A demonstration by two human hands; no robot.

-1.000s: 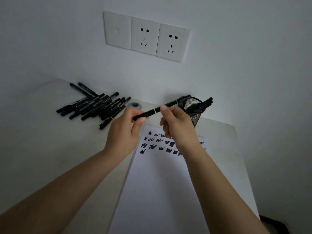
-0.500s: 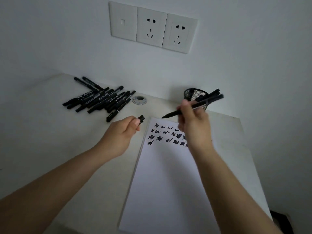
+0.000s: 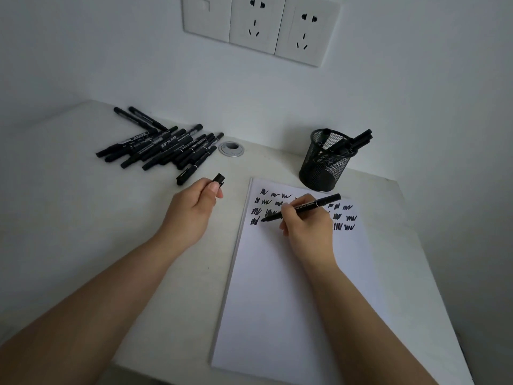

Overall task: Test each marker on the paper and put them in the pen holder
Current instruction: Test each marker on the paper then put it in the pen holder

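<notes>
We see one black marker [image 3: 305, 207] uncapped, lying at a low slant over the white paper [image 3: 277, 287], tip at the left end of the bottom scribble row. Its cap [image 3: 219, 179] is off, left of the sheet. Paper lies flat, top covered in rows of black test scribbles. Black mesh pen holder [image 3: 324, 162] stands upright just past the paper's far edge, several markers inside. The loose pile of capped markers [image 3: 163, 145] lies far left.

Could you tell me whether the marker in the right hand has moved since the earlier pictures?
Yes. The marker has come down from beside the pen holder to the paper, its tip now at the scribbles near the left edge.
</notes>
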